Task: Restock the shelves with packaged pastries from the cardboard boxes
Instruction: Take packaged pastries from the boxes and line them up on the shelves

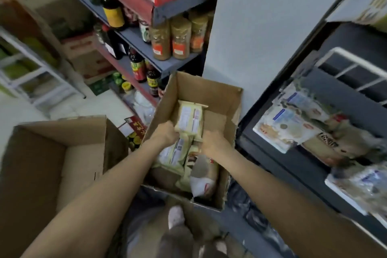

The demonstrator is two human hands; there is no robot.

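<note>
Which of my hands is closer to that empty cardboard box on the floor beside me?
Left. Your left hand is in the open pastry box, on the side next to the empty cardboard box. Your right hand reaches into the pastry box farther from it.

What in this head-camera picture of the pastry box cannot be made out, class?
- Fingertips of both hands: hidden among the packs, head view.
- Pack label text: too small and blurred.
- Shelf goods on the right: motion-blurred.
- Left cardboard box: its bottom is cut off by the edge.
</note>
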